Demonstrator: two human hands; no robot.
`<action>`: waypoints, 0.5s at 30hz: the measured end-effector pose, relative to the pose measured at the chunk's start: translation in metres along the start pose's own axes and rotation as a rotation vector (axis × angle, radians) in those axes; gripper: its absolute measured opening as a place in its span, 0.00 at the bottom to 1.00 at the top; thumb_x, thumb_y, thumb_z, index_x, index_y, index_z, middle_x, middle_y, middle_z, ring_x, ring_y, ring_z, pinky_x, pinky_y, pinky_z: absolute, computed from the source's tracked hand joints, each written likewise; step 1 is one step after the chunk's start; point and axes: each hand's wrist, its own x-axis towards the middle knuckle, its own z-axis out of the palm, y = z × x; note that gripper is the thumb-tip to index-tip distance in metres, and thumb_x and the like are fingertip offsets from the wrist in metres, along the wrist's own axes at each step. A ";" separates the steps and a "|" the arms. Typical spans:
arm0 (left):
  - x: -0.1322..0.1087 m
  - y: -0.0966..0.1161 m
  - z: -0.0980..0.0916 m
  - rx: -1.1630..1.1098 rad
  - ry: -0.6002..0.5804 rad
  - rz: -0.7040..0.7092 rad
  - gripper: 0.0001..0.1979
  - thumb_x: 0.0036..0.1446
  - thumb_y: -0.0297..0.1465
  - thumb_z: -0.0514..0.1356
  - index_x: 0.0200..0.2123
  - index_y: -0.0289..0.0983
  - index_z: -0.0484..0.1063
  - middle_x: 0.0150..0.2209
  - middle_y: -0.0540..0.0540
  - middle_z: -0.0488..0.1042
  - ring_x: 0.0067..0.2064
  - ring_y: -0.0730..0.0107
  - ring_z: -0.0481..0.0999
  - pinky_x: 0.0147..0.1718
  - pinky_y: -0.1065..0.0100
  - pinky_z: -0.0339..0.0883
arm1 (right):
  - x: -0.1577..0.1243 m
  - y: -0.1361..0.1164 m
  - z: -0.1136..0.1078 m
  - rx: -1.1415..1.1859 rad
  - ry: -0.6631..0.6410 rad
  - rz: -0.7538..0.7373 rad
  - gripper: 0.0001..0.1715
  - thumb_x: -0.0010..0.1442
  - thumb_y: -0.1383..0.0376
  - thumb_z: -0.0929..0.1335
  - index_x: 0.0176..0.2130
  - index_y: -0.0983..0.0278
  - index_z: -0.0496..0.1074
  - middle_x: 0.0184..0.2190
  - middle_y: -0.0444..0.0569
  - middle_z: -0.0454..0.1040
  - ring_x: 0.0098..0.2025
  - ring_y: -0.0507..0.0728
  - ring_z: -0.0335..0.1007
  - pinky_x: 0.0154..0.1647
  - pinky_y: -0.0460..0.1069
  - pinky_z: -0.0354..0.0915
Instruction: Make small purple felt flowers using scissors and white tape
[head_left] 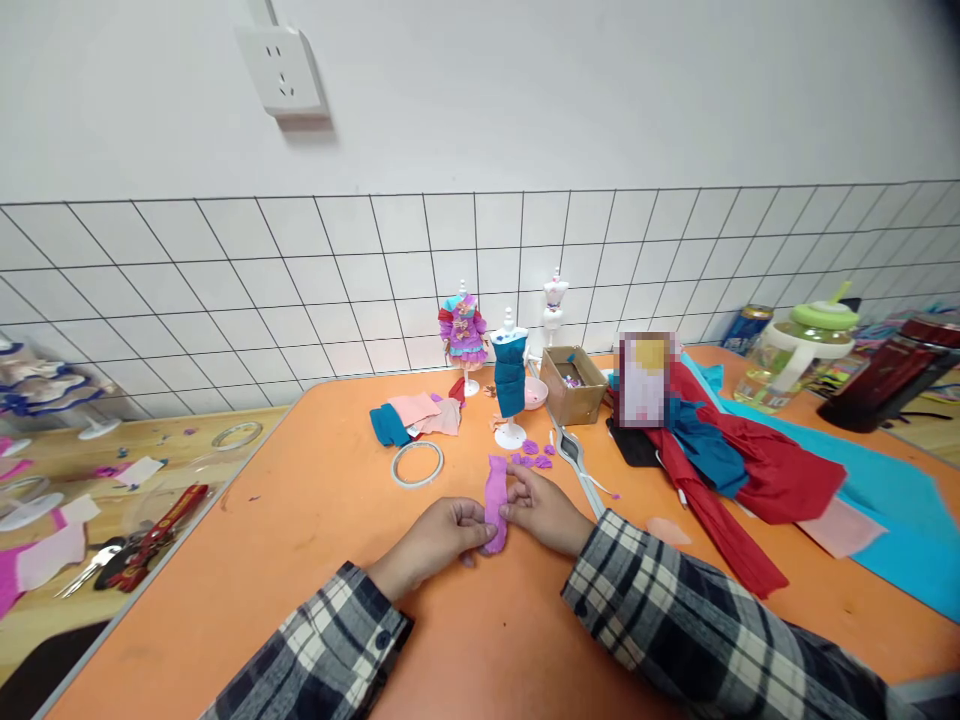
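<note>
A small strip of purple cloth [495, 495] lies on the orange table [315, 560], pinched from both sides. My left hand [435, 545] grips its lower left edge. My right hand [544, 510] holds its right edge with fingertips. Just beyond them stands a small white mannequin in a teal dress [510, 375], with purple cloth scraps [534, 455] at its base. Both arms wear plaid sleeves.
A tape ring [418, 463] and folded teal and pink cloth pieces [412, 415] lie to the left. A mannequin in a purple dress [463, 335], a cardboard box [572, 383], red and teal fabric [750, 470], scissors [574, 450] and bottles [799, 355] stand behind and right. Red pliers [154, 535] rest on the left table.
</note>
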 end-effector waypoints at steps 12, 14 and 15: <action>-0.023 -0.002 0.003 0.928 0.324 0.508 0.06 0.55 0.27 0.59 0.37 0.39 0.73 0.39 0.44 0.74 0.43 0.61 0.71 0.42 0.63 0.63 | -0.008 0.002 0.015 -0.566 -0.035 -0.100 0.40 0.53 0.71 0.66 0.63 0.61 0.54 0.36 0.46 0.76 0.41 0.55 0.71 0.43 0.48 0.62; -0.017 -0.008 0.002 0.933 0.296 0.487 0.08 0.54 0.27 0.60 0.39 0.40 0.73 0.41 0.45 0.74 0.45 0.61 0.71 0.45 0.61 0.62 | -0.008 -0.002 0.013 -0.598 -0.022 -0.112 0.41 0.51 0.72 0.67 0.63 0.61 0.55 0.38 0.46 0.75 0.42 0.55 0.70 0.44 0.48 0.62; -0.015 -0.009 0.001 0.937 0.294 0.480 0.09 0.54 0.27 0.60 0.40 0.40 0.72 0.42 0.46 0.74 0.46 0.61 0.71 0.46 0.60 0.61 | -0.009 -0.005 0.011 -0.614 -0.005 -0.126 0.42 0.50 0.72 0.68 0.62 0.61 0.55 0.40 0.47 0.74 0.43 0.55 0.70 0.45 0.48 0.62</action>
